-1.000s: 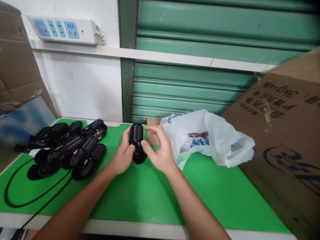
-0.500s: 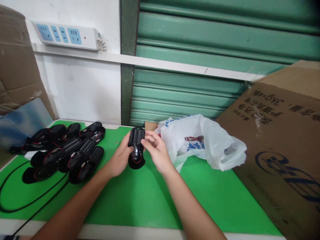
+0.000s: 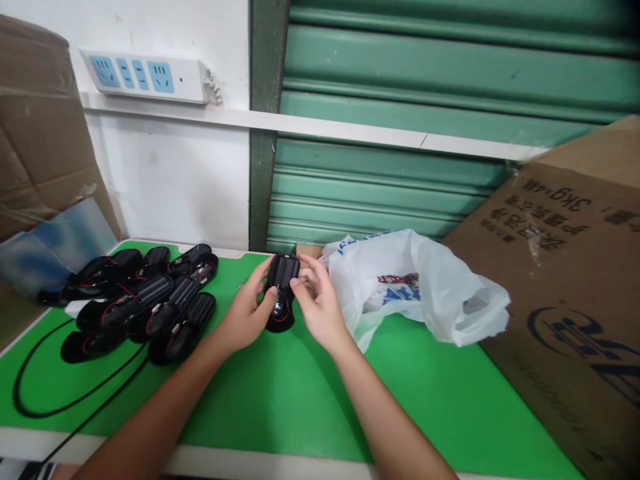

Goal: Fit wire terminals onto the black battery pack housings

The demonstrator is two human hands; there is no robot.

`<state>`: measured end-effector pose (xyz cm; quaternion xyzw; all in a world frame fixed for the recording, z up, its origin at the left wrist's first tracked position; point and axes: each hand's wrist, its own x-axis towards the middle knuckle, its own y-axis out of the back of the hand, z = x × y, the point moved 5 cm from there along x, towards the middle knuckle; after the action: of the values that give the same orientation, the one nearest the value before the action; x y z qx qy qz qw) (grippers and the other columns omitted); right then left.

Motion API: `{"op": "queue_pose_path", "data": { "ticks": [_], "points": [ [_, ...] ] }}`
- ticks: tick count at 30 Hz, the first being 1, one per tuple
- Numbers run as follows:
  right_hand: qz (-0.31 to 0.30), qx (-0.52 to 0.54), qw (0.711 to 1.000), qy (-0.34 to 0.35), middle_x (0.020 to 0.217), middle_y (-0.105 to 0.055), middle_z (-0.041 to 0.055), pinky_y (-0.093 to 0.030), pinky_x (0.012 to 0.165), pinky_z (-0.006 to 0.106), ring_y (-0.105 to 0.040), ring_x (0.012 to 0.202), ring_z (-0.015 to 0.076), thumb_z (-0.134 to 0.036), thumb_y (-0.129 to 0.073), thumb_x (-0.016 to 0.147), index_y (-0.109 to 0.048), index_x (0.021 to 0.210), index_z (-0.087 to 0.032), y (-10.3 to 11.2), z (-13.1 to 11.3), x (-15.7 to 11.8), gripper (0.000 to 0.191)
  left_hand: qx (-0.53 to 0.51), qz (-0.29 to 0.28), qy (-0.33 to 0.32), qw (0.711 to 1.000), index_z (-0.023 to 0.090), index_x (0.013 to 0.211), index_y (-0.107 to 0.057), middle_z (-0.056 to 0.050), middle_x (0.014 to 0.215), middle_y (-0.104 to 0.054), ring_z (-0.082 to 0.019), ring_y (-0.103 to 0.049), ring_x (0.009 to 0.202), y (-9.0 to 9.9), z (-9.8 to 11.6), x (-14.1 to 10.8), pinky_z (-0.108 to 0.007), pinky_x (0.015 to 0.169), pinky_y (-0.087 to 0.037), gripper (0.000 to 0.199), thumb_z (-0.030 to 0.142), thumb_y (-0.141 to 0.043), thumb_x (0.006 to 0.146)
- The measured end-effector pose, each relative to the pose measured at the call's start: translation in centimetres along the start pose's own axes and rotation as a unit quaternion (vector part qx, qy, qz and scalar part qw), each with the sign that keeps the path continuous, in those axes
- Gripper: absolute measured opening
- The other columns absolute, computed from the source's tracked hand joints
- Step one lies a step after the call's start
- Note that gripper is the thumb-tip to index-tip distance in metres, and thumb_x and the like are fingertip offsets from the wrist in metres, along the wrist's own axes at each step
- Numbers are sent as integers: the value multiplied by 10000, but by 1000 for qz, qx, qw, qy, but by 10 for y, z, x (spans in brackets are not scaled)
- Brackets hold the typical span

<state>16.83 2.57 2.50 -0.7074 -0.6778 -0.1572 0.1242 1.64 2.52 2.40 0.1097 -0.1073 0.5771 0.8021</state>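
step: fitting a part into black casing [image 3: 281, 292] | left hand [image 3: 246, 312] clasps casing | right hand [image 3: 320, 305] fingers pinch at its top | next: steady press, judged

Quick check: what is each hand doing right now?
Left hand: closed around the black plastic part.
Right hand: fingertips pinching the same part.

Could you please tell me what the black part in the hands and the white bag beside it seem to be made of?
The black part, held between the left hand and right hand, looks like moulded plastic: glossy, ribbed, with thin red wires on it. The white bag seems to be thin plastic film: crinkled, slightly translucent, with print showing through.
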Motion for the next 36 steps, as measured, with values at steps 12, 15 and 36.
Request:
{"op": "queue_pose_path", "data": {
  "ticks": [12, 15, 36],
  "points": [
    [-18, -46, 999, 13, 1365, -631, 134, -599, 976, 415, -635, 1253, 257, -340, -623, 959, -426, 1509, -256, -7, -2, -6, 590, 10, 19, -44, 999, 172, 1552, -437, -191, 1625, -500, -301, -496, 1502, -1, 5, 1, -485, 1288, -352, 603, 452, -575, 1036],
    [-17, -45, 999, 15, 1414, -612, 138, -600, 995, 421, -625, 1277, 258, -345, -639, 957, -423, 1516, -255, -7, -2, -7, 605, 6, 17, -44, 999, 169, 1541, -438, -196, 1625, -498, -295, -499, 1501, -1, 5, 1, -478, 1284, -357, 596, 446, -584, 1035],
    [-3, -38, 999, 15, 1325, -664, 132, -603, 893, 389, -672, 1167, 253, -331, -643, 945, -445, 1485, -257, -9, 0, -7, 580, 10, 20, -37, 999, 179, 1557, -417, -185, 1625, -502, -293, -488, 1511, -3, 3, 0, -485, 1297, -343, 587, 437, -550, 1048]
  ]
}}
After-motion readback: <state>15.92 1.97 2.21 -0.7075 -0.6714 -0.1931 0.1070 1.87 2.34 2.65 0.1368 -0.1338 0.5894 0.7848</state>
